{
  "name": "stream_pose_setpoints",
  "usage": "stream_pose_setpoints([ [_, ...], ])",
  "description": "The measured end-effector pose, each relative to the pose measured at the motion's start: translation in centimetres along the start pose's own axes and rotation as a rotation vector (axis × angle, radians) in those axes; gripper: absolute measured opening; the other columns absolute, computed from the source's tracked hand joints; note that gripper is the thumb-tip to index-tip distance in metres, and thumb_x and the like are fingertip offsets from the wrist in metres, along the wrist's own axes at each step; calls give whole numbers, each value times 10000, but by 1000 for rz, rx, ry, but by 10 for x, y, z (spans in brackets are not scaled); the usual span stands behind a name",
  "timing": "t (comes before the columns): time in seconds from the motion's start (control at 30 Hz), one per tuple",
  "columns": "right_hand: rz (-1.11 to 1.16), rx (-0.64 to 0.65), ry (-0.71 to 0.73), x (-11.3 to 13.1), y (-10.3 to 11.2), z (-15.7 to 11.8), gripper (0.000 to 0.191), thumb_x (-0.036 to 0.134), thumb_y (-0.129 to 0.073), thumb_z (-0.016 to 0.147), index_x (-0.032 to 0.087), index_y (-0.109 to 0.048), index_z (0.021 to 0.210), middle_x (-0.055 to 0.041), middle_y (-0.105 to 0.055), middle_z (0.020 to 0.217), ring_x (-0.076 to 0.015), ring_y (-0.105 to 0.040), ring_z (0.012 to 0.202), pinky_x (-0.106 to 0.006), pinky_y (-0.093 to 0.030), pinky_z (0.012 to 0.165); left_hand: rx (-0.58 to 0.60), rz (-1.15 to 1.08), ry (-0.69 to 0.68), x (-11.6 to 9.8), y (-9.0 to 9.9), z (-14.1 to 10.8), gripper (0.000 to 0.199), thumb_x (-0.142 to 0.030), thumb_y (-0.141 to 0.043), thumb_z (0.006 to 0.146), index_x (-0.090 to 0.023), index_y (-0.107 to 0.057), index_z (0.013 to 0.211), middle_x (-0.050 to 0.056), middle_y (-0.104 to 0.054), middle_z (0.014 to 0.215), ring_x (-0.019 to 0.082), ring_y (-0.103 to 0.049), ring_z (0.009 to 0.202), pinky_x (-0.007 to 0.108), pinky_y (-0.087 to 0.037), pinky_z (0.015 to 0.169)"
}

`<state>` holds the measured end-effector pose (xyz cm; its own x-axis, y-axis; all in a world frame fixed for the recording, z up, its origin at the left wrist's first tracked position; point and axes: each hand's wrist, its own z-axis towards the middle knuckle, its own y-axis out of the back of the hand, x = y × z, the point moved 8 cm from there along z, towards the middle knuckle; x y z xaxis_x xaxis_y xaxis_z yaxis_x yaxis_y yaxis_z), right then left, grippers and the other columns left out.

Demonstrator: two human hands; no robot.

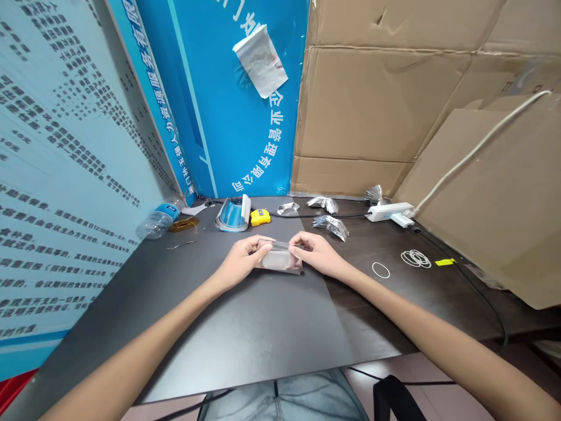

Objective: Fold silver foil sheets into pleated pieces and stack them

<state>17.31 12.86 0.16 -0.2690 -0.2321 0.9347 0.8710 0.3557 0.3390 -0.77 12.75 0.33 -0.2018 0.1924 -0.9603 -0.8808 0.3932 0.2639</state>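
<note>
- From where I stand, the person's left hand [248, 257] has its thumb and forefinger pinched together on a small, glossy, see-through rectangular plastic piece [279, 261], gripping it near its upper left corner.
- The right hand [313, 251] does likewise at the upper right, thumb and forefinger closed on the same edge; the other fingers are curled, and I can't tell whether they touch it.
- That plastic piece sits between the two hands, over the smooth dark grey mat [245, 333]; whether its lower edge touches the mat, I can't tell.
- Just beyond the hands I see a bright yellow tape measure [260, 217], and right next to it on the left a curved blue-and-white bundle of sheets [234, 215].
- Farther left, a clear plastic bottle with a blue label [163, 216] lies tilted beside the printed pale blue panel [65, 175].
- Behind the right hand lie two fanned bundles of shiny silver strips [332, 227], one nearer than the other.
- Over to the right, on dark brown wood [363, 318], there's a loose heap of thin white loops [416, 259], with a white power strip [389, 211] behind it.
</note>
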Motion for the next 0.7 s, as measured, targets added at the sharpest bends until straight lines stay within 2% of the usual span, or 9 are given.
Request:
stream_pose_setpoints([
  [0.1,51,-77,5,0,7,0,280,467,-642,936,195,-598,987,-10,-703,726,-184,-717,688,-317,-562,691,107,33,31,-3,-2,-2,509,-542,-662,932,-128,-659,1228,4,-671,706,150,-624,649,241,-458,623],
  [0.23,115,-164,32,1,15,0,322,474,-684,893,203,-655,1064,-4,-665,744,-174,-688,666,-338,-591,695,180,-51,96,-4,-1,-3,580,-558,-676,924,-126,-605,1304,87,-774,846,132,-643,595,232,-447,589],
  [0.37,219,-148,63,2,14,-2,274,422,-706,868,217,-708,1049,-51,-693,975,-172,-690,750,-377,-614,771,168,-328,149,5,1,-1,585,-503,-704,917,-174,-590,1387,86,-784,845,104,-626,525,218,-447,556],
  [0.47,224,-76,137,9,12,-4,218,379,-728,855,230,-776,1008,-78,-670,1201,-189,-686,897,-378,-598,841,119,-482,172,13,5,1,342,-374,-743,872,-150,-710,1129,78,-776,815,103,-625,521,223,-467,555],
  [0.53,259,29,157,14,7,-5,230,365,-732,848,242,-808,1027,-80,-666,1261,-220,-665,1042,-376,-569,912,114,-522,166,14,7,1,196,-305,-723,847,-136,-718,945,77,-768,774,114,-628,519,229,-477,546],
  [0.63,466,212,118,17,0,-8,322,431,-664,890,207,-822,1058,-103,-704,1199,-241,-639,1108,-375,-532,980,181,-564,134,10,4,1,210,-302,-662,808,-109,-725,862,94,-752,726,143,-640,523,248,-497,544],
  [0.7,608,258,65,17,-2,-9,390,495,-622,922,175,-827,1009,-120,-714,1153,-235,-648,1075,-372,-537,979,243,-595,116,5,-2,0,293,-361,-623,806,-92,-735,842,106,-741,714,152,-638,509,256,-496,535],
])
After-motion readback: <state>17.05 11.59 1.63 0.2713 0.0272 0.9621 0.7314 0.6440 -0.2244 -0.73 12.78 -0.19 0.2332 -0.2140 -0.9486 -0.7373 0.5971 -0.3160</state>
